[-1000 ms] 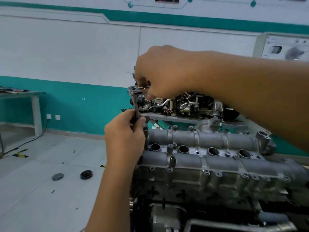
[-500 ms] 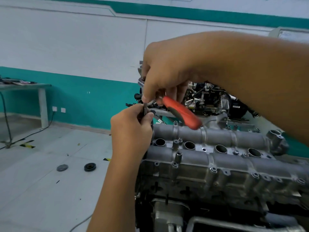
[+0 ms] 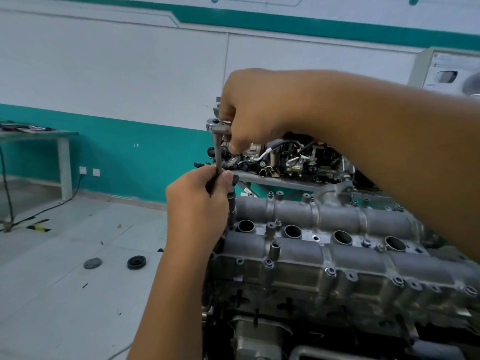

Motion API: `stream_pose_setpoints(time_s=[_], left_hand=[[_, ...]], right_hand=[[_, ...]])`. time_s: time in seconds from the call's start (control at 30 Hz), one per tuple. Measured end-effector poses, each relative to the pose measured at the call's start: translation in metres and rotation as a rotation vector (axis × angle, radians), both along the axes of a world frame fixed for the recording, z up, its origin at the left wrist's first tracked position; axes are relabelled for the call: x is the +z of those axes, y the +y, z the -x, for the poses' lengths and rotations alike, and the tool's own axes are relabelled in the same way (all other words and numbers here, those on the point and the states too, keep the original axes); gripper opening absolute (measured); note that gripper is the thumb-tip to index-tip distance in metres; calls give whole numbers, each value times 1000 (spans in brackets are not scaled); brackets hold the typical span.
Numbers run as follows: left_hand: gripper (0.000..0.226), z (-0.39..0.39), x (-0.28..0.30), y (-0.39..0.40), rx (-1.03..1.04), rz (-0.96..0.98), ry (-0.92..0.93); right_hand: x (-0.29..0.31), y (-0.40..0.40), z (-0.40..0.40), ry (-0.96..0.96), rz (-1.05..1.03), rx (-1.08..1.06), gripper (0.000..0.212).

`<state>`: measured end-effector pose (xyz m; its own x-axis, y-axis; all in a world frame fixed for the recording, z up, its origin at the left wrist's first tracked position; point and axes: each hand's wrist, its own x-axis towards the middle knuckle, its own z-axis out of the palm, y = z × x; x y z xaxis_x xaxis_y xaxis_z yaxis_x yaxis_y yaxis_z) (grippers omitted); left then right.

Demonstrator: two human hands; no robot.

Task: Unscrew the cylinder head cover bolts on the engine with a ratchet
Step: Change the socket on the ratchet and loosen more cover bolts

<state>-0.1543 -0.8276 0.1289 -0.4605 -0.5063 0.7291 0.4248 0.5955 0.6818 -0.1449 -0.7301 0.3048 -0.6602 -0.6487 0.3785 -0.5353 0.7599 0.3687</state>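
The grey cylinder head cover (image 3: 337, 258) fills the lower right, with several bolts (image 3: 330, 272) along its edges and round plug holes in a row. A ratchet (image 3: 215, 126) with a long extension bar (image 3: 217, 154) stands upright over the cover's far left corner. My left hand (image 3: 200, 203) grips the lower part of the bar, hiding the socket and the bolt under it. My right hand (image 3: 257, 110) holds the ratchet at its head; its handle is hidden behind the hand.
A second engine assembly (image 3: 285, 157) sits on a stand behind the cover. Two round dark parts (image 3: 136, 262) lie on the tiled floor at left. A table (image 3: 39, 133) stands by the teal wall, with a cable trailing over the floor.
The orange ratchet handle, swung out to the right half a second ago, is now hidden behind my right hand. My left hand stays on the extension bar.
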Motion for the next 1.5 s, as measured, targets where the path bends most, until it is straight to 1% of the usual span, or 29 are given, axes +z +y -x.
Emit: stream_pose_setpoints(time_s=[0.03,0.1,0.13,0.17,0.2,0.27,0.3,0.37,0.4,0.43,0.47,0.5,0.53,0.6,0.67,0.77,0.87,0.9,0.97,1.0,1.07,1.13,1.17,1.27,1.33,1.4,1.43,1.5], left_hand=[[20,0,0,0,-1,-1,-10],[19,0,-1,0,27,19,-16],[16,0,-1,1,48,21,-4],[12,-1,-1,2,60,13,15],[8,-2,-1,2,65,0,35],[10,-3,-1,3,86,-5,56],[13,-3,-1,3,93,-4,54],[12,-3,0,4,61,-22,33],[11,-4,0,4,43,-25,21],[10,-5,0,5,37,-16,17],[10,-7,1,7,40,0,19],[10,-8,1,8,46,11,29],[8,-9,1,9,50,12,45],[13,-9,-1,9,61,2,75],[19,-10,-1,8,84,24,101],[29,-8,1,8,85,32,67],[35,-9,2,10,54,44,25],[35,-9,2,11,53,49,24],[35,-8,2,12,65,52,27],[35,-7,1,11,75,53,31],[32,-6,0,9,82,54,44],[32,-6,0,10,74,44,36],[35,-7,1,10,66,41,21],[44,-8,1,12,46,48,-14],[48,-8,1,11,61,60,-1],[55,-9,1,12,72,59,24],[58,-9,1,12,78,68,36],[56,-8,0,12,93,100,63]], right_hand=[[-2,0,-3,10,24,34,13],[-5,1,2,11,144,57,20],[-4,1,1,-19,179,57,20],[-3,2,-3,-59,215,70,16],[0,1,-5,-118,209,94,11],[4,2,-15,-305,176,82,17],[4,2,-19,-328,142,75,17],[3,0,-17,-189,63,93,7],[2,-2,-12,-87,50,85,8],[0,-2,-9,-15,81,86,16],[-1,-1,-7,16,125,90,23],[-2,0,-5,38,149,97,24],[-3,1,-8,56,143,95,21],[-3,1,-12,55,103,128,5],[-1,-1,-20,17,29,139,14],[6,0,-17,-18,8,110,11],[3,2,-5,32,72,83,21],[1,3,-3,57,89,85,20],[0,5,-8,108,79,86,5],[1,4,-10,99,59,89,6],[4,2,-20,-13,32,111,18],[5,0,-22,-41,7,140,15],[4,0,-19,-28,16,149,15],[-2,3,-7,4,102,143,24],[-7,6,-1,49,145,126,22],[-10,8,-1,136,164,133,16],[-10,9,-4,137,164,139,21],[-6,9,-11,-14,186,189,30]])
